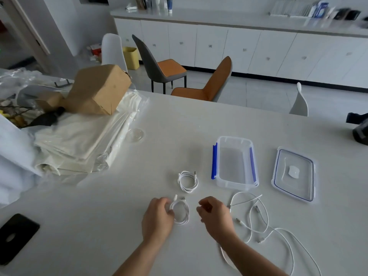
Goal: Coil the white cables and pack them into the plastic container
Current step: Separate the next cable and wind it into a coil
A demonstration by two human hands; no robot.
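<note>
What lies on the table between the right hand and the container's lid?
In the head view, loops of the loose white cables lie on the table between the right hand and the lid; nothing else sits there.

A white worktop carried, at far left, a brown paper box on top of cream folded sheets in clear plastic. A flat black object lay near the front-left edge. Behind the worktop stood 2 chairs w/ orange seats, a yellow bin and white cabinets along the wall.
</note>
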